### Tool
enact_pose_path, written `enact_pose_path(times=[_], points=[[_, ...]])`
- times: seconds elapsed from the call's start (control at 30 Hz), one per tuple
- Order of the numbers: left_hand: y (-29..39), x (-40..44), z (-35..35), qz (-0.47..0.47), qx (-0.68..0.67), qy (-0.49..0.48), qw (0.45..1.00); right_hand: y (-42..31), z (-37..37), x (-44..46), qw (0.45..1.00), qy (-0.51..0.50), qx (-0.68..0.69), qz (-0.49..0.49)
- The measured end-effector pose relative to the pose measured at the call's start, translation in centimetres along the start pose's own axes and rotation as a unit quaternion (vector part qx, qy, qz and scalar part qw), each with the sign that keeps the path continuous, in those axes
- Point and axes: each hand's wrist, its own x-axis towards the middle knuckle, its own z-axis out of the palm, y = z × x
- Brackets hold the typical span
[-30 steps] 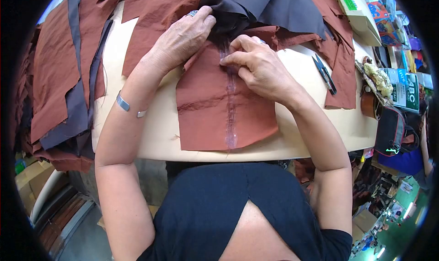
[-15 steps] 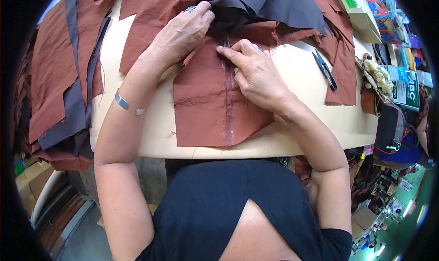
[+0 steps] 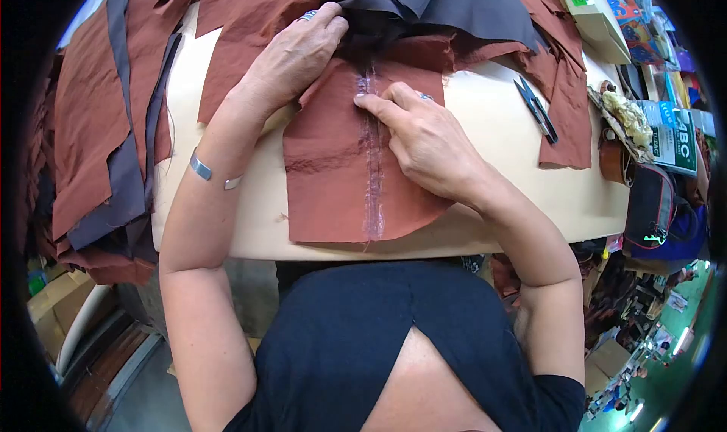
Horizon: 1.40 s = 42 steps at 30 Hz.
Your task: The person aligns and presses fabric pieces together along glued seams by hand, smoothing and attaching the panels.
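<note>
A rust-brown fabric piece (image 3: 326,182) lies on the pale padded board (image 3: 485,114), with a shiny, frayed seam (image 3: 372,167) running down it toward me. My left hand (image 3: 303,53) is closed on the bunched cloth at the top, where the brown meets a dark grey fabric (image 3: 469,12); its fingertips are partly hidden in the folds. The index finger of my right hand (image 3: 428,137) stretches out and presses on the seam's upper part. Its other fingers are bent and apart, with nothing visible in them.
Black thread snips (image 3: 538,112) lie right of my right hand. More brown and grey cloth strips (image 3: 91,121) hang over the board's left side. A tape roll (image 3: 615,159), a green-and-white ABC box (image 3: 674,140) and a dark pouch (image 3: 647,205) crowd the right edge.
My right index finger has slid slightly down along the seam, toward me. The left hand has shifted a little left, still on the cloth, and the seam looks flatter and more spread.
</note>
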Motion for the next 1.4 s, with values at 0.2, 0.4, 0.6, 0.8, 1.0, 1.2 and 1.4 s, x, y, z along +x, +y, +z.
enact_pose_path(times=[0.2,0.4,0.6,0.8,1.0,1.2,1.4], points=[[0.0,0.0,0.0,0.009,-0.007,0.013,1.0,-0.3,-0.1,-1.5,0.994,-0.009,-0.075,-0.079],[-0.3,-0.1,0.6,0.007,-0.021,0.019,1.0,-1.0,-0.9,-3.9,0.986,-0.085,0.005,-0.14],[-0.5,-0.2,1.0,0.009,-0.026,0.026,0.999,-1.6,0.2,-3.6,0.993,-0.042,-0.06,-0.096],[0.0,0.1,-0.1,-0.008,-0.025,-0.007,1.0,-2.9,-0.3,-6.5,0.977,-0.091,-0.094,-0.17],[-0.7,-0.2,0.2,-0.015,-0.023,-0.012,1.0,0.2,-7.2,-9.0,0.989,0.122,0.073,-0.038],[-1.5,-0.9,0.9,-0.035,0.002,-0.03,0.999,10.0,-18.6,-19.9,0.835,0.33,-0.26,0.355],[-1.5,-0.8,0.7,-0.075,-0.025,-0.072,0.994,15.2,-21.9,-23.3,0.771,0.096,-0.414,0.475]])
